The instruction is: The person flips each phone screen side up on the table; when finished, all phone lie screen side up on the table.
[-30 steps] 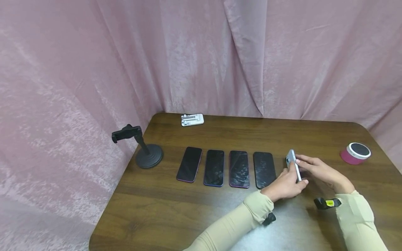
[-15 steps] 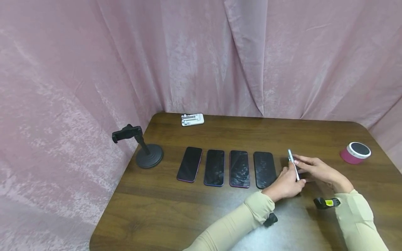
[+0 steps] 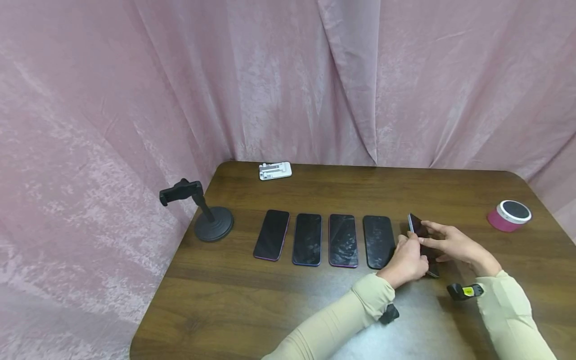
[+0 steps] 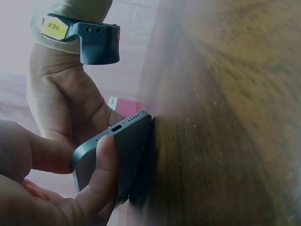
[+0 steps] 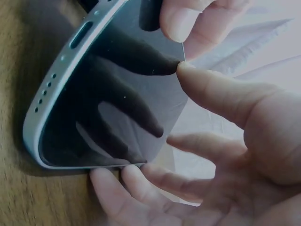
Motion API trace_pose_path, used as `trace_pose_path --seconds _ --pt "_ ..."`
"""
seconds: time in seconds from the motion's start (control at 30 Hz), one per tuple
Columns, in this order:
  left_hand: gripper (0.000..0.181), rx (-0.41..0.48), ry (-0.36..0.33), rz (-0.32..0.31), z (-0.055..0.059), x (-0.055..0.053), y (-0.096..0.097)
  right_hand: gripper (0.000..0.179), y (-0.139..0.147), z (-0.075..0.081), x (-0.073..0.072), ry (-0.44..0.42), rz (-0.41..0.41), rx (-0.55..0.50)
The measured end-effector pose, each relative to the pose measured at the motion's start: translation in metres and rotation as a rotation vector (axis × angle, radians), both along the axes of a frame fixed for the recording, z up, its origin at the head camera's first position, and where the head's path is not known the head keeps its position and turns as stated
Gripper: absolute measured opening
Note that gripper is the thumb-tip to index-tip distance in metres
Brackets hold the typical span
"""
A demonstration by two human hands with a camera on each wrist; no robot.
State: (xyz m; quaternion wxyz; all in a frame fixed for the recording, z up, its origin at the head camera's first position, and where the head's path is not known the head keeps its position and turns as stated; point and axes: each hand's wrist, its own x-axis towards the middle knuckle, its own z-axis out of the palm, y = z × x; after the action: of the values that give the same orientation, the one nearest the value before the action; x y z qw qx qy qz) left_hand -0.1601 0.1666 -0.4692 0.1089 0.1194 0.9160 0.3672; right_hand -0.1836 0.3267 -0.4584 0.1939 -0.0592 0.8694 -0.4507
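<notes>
A smartphone [image 3: 417, 226] with a pale metal frame is tilted up on its long edge, near the wooden table. Its dark screen faces my right hand [image 3: 459, 247]. My left hand [image 3: 405, 261] pinches it by the upper edge; the left wrist view shows a fingertip beside the charging port of the phone [image 4: 130, 150]. In the right wrist view, my right thumb touches the screen near the upper edge, and other fingertips of the right hand [image 5: 277, 136] reach the lower edge. Just left of my left hand lies another dark phone [image 3: 379, 242], screen up.
More dark phones lie in a row leftward: one [image 3: 343, 241], another [image 3: 307, 240] and a slanted one [image 3: 272, 235]. A black phone stand [image 3: 213, 224] rises at the left edge. A white folded holder [image 3: 275, 171] lies behind. A pink-and-white round speaker [image 3: 506, 220] sits right.
The smartphone between my hands has rotated: from showing its pale side edge-on, it now leans over with its dark screen turned up towards the right. Both hands stay nearly in place.
</notes>
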Motion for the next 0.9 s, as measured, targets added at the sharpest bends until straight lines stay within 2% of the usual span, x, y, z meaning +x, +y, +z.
trace_pose_path --seconds 0.2,0.37,0.63,0.9 --pt "0.067 -0.036 -0.005 0.060 -0.002 -0.001 0.001 0.077 -0.002 -0.002 -0.002 0.027 -0.024 0.029" --pt "0.070 -0.079 0.010 0.078 -0.002 0.000 0.002 0.077 0.000 -0.003 -0.003 0.037 -0.028 0.029" --pt "0.080 -0.080 0.048 0.057 -0.001 0.008 0.004 0.068 0.001 -0.004 -0.006 0.058 -0.037 0.047" --pt "0.087 -0.099 0.045 0.044 0.001 0.013 0.004 0.060 0.002 -0.002 -0.007 0.042 -0.065 0.062"
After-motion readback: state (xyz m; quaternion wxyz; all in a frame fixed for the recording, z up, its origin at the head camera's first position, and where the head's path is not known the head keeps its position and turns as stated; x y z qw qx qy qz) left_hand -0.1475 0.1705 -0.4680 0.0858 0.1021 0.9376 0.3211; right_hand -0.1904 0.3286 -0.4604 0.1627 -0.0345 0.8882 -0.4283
